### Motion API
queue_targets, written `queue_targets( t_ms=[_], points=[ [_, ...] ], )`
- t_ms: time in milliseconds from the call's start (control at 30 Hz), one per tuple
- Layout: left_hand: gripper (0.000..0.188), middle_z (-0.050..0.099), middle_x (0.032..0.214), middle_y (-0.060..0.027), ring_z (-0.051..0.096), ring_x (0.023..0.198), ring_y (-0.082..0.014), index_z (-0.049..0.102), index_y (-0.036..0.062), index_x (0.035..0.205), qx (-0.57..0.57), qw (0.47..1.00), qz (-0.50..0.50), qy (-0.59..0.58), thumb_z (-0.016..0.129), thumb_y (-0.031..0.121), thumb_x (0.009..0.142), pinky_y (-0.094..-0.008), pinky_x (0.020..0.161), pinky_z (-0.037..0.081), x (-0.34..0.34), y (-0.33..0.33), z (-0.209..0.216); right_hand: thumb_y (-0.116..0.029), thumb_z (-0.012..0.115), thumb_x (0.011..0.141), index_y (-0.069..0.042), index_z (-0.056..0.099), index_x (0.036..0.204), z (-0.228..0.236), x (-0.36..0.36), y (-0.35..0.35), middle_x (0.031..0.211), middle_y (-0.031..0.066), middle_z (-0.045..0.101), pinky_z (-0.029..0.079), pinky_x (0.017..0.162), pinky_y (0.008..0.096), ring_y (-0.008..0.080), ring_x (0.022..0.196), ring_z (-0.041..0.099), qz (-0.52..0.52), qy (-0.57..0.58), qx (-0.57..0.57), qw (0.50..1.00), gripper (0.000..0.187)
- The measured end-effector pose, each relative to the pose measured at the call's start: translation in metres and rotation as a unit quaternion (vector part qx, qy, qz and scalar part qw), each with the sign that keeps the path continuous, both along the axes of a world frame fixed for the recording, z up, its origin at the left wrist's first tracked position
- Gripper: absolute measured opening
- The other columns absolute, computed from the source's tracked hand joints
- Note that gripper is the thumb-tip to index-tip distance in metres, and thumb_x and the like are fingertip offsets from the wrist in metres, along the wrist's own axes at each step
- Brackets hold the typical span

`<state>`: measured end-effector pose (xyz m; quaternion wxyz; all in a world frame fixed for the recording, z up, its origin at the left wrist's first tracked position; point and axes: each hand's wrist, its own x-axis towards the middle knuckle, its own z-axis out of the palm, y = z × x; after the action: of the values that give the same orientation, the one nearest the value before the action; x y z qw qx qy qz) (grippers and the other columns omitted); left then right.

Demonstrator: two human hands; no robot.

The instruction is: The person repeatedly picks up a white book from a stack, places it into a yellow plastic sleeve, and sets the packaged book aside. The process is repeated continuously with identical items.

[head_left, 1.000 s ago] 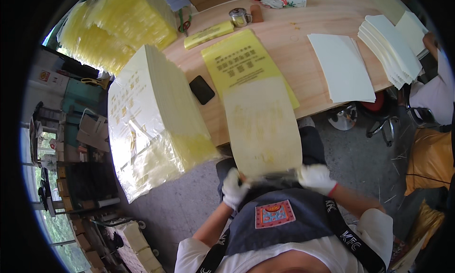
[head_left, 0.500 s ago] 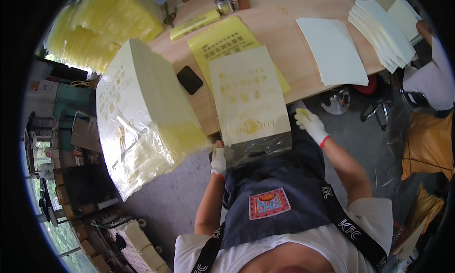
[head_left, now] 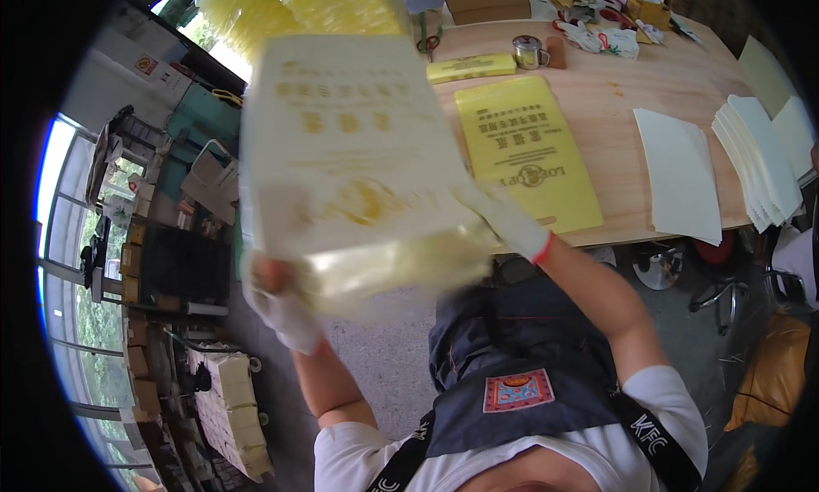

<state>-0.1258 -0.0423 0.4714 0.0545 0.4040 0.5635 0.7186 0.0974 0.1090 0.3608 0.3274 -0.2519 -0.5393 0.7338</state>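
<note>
A clear plastic bag of white paper with gold print hangs tilted at the left, blurred by motion. Its loose shiny flap points toward me. My left hand, in a white glove with bare fingertips, grips the near left corner, thumb on top. My gloved right hand is at the right edge, its fingers closed against the bag and partly hidden. The pile of filled bags at the left is mostly covered by it. Beside my right hand, a yellow printed bag lies flat on the wooden table.
A folded yellow packet, a metal mug and scissors are farther back. White sheets and a fanned paper stack lie at the right. A large heap of yellow plastic bags stands at the far left.
The filled bag has moved left and up from the table edge, over the pile. My right hand has come across to its right edge. The view has shifted left.
</note>
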Motion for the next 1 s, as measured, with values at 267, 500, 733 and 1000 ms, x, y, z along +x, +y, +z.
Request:
queue_targets(
  t_ms=[267,500,733,1000],
  points=[
    [0.029,0.046,0.061,0.0036,0.034,0.042,-0.0072,0.057,0.0113,0.081,-0.222,0.97,0.028,0.093,0.055,0.036,0.097,-0.0236,0.038,0.026,-0.185,-0.053,-0.105,-0.057,0.064,0.081,-0.002,0.061,0.072,0.056,-0.071,-0.002,0.067,0.0173,0.063,0.049,0.059,0.0433,0.0319,0.061,0.062,-0.035,-0.282,0.36,0.888,0.056],
    [0.009,0.061,0.07,-0.0093,0.054,0.05,-0.0152,0.061,0.0064,0.091,-0.528,0.809,-0.189,-0.177,0.055,0.01,0.087,-0.0299,0.044,0.046,-0.037,-0.036,-0.291,-0.042,0.06,0.078,-0.009,0.07,0.083,-0.094,0.0,-0.05,0.081,0.0182,0.067,0.05,0.069,0.0492,0.0368,0.079,0.066,0.126,-0.454,0.349,0.81,0.035],
    [0.026,0.066,0.104,-0.0125,0.061,0.096,-0.0311,0.063,0.0125,0.107,-0.373,0.84,-0.294,0.262,0.064,0.03,0.089,-0.044,0.079,0.049,0.15,0.111,-0.272,-0.041,0.059,0.081,-0.01,0.067,0.082,-0.146,0.08,-0.084,0.08,0.0145,0.067,0.049,0.069,0.0454,0.0346,0.079,0.065,0.118,-0.498,0.241,0.825,0.032],
    [0.024,0.061,0.099,-0.0104,0.055,0.102,-0.0322,0.065,0.0126,0.09,-0.431,0.72,-0.303,0.451,0.064,0.036,0.083,-0.0435,0.083,0.047,0.19,0.193,-0.291,-0.044,0.057,0.086,-0.011,0.067,0.089,-0.146,0.128,-0.096,0.083,0.014,0.068,0.05,0.074,0.0438,0.0342,0.081,0.065,0.027,-0.51,0.167,0.844,0.034]
  ],
)
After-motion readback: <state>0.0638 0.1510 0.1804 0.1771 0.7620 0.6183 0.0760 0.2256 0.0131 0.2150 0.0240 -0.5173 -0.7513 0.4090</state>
